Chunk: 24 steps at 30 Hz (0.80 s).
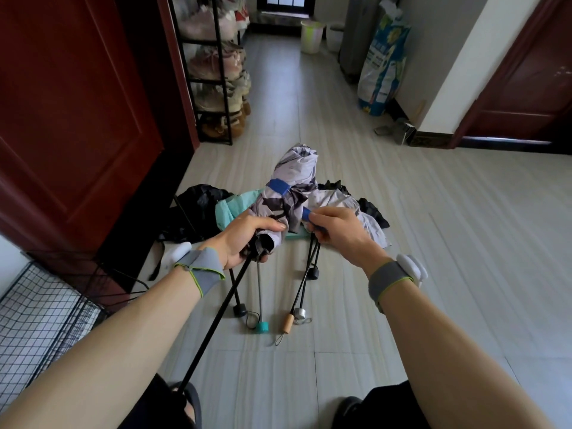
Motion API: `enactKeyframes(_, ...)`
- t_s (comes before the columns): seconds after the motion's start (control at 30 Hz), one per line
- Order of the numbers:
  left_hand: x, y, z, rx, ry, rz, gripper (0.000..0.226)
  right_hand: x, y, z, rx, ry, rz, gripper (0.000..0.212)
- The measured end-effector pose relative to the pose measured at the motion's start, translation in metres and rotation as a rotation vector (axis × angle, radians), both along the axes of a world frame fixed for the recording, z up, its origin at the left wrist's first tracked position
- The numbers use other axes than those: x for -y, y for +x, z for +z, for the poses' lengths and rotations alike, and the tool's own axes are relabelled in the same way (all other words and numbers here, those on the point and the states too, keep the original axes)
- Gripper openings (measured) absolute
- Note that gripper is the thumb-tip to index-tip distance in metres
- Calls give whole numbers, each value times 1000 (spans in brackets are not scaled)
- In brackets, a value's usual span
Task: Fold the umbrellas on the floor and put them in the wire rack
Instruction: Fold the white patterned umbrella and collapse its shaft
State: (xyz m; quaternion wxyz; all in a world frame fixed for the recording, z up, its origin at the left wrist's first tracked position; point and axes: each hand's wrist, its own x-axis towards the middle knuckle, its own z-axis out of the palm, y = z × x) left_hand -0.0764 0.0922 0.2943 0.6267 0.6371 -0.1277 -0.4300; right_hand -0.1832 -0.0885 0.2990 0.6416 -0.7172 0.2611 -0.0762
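Note:
A grey-lilac patterned umbrella (294, 178) is raised above the floor, its canopy gathered and its black shaft (213, 326) running down toward me. My left hand (247, 239) grips the bunched canopy base around the shaft. My right hand (337, 227) pinches the end of the umbrella's blue strap (280, 187), which wraps the canopy. Under it on the floor lie a black umbrella (198, 209), a mint-green one (230, 209) and another pale one (368, 218), with handles (263, 326) pointing at me. The black wire rack (40, 320) stands at lower left.
A dark red door (71, 119) and a shoe shelf (216, 72) line the left side. A printed sack (383, 63) and a pale bin (312, 37) stand down the corridor. Another door (526, 82) is at right. My feet (192, 404) are at the bottom edge.

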Motion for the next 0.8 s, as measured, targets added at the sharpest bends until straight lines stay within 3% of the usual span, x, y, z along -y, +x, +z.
enactKeyframes(0.07, 2, -1, 0, 72, 16, 52, 6, -1, 1, -1, -23, -102, 33, 20)
enactKeyframes(0.2, 5, 0, -11, 290, 53, 101, 47, -5, 4, -3, -84, -376, 82, 27)
enactKeyframes(0.27, 4, 0, -14, 301, 63, 108, 54, -7, 6, -6, -98, -425, 66, 22)
enactKeyframes(0.37, 4, -3, -10, 230, 39, 115, 43, -5, 5, -10, -55, -377, -16, 8)
enactKeyframes(0.47, 3, -3, -5, 175, 23, 62, 31, -1, 3, -11, -41, -386, -46, 17)
enactKeyframes(0.57, 0, -1, -1, 140, 53, 34, 22, -1, 0, -10, 3, -616, -36, 17)
enactKeyframes(0.7, -2, 1, 2, 107, 54, 21, 29, -1, 1, -16, 60, -922, 91, 26)
enactKeyframes(0.8, -5, 2, 5, 85, 41, -9, 25, -5, 4, -23, 144, -1071, 109, 18)
